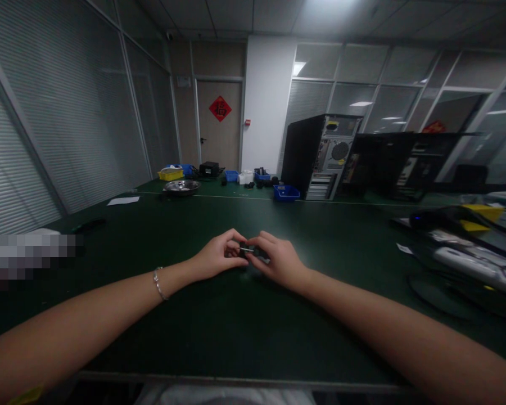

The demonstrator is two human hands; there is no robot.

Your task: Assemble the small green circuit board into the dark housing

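Over the middle of the green tabletop (253, 332), my left hand (221, 253) and my right hand (280, 259) meet fingertip to fingertip. Between them is a small dark part with a thin, light metal rod (247, 249). The left thumb and fingers close on it from one side, and the right thumb and fingers pinch it from the other. Most of the part is covered by fingers, so its exact kind is unclear. A silver bracelet (159, 284) circles my left wrist.
Toward the back stand a metal bowl (181, 188), a yellow tray (171, 175), a blue bin (286, 193) and a computer tower (320, 157). White paper (123, 201) lies left. A white device (468, 261) and cables (438, 298) are at the right. A blurred patch covers the left edge.
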